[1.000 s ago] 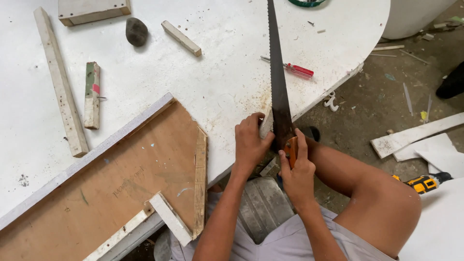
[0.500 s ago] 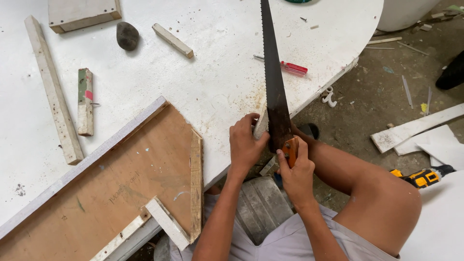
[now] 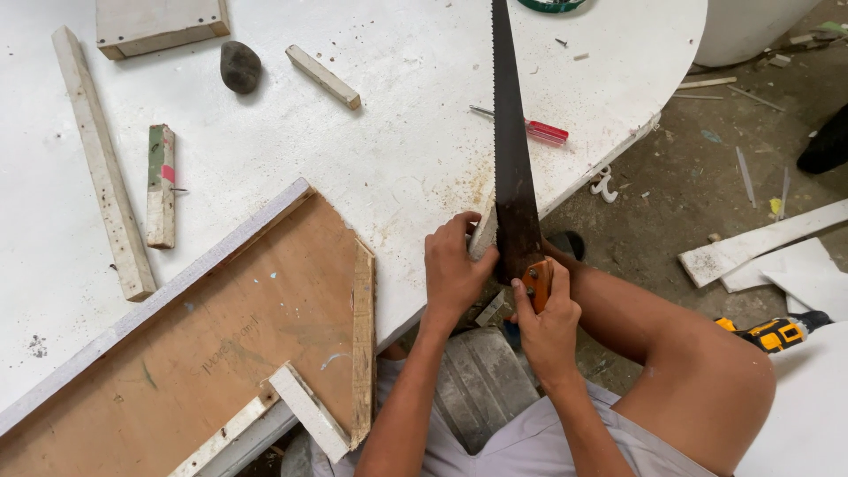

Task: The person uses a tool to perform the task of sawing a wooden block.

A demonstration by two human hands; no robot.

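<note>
My right hand point(image 3: 548, 322) is wrapped tight around the orange handle of the handsaw point(image 3: 512, 159), whose dark toothed blade runs away from my knuckles across the white table point(image 3: 389, 150). My left hand point(image 3: 455, 274), just beside it, has its fingers curled and pinching a small white wood strip point(image 3: 483, 234) at the table's edge, touching the blade; a red-handled screwdriver point(image 3: 530, 128) lies beyond both hands

The saw point(image 3: 512, 168) had a dark, rust-brown blade and an orange handle in the right hand point(image 3: 548, 322). Just beyond it, the screwdriver point(image 3: 530, 128) had a red handle. The worktop point(image 3: 397, 159) was white, speckled with tan dust. Left of the left hand point(image 3: 452, 274), the board point(image 3: 238, 336) was brown with pale edging.
</note>
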